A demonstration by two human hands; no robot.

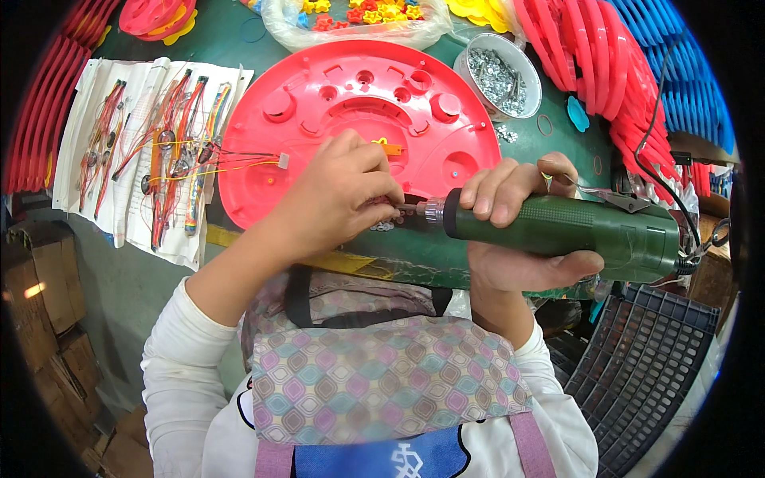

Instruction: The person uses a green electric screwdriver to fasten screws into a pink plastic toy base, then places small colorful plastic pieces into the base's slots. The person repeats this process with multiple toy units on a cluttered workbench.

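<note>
My right hand (518, 195) is wrapped round a green electric screwdriver (574, 231), held nearly level with its bit pointing left. At the tip of the bit, the fingers of my left hand (347, 187) are pinched together; whatever they hold is too small and hidden to make out. Beyond both hands lies a round red plastic shell (319, 68) with posts, holes and recesses. A small yellow-orange part (388, 149) sits near its middle. Thin wires with a white connector (283, 161) reach onto the shell's left side. A few small screws (382, 226) lie under my left fingers.
Wired assemblies with small speakers (166, 139) rest on white paper at the left. A white bowl of screws (498, 76) stands at the back right, near stacked red (598, 48) and blue plastic parts (685, 72). A bag of star-shaped pieces (358, 20) is at the back.
</note>
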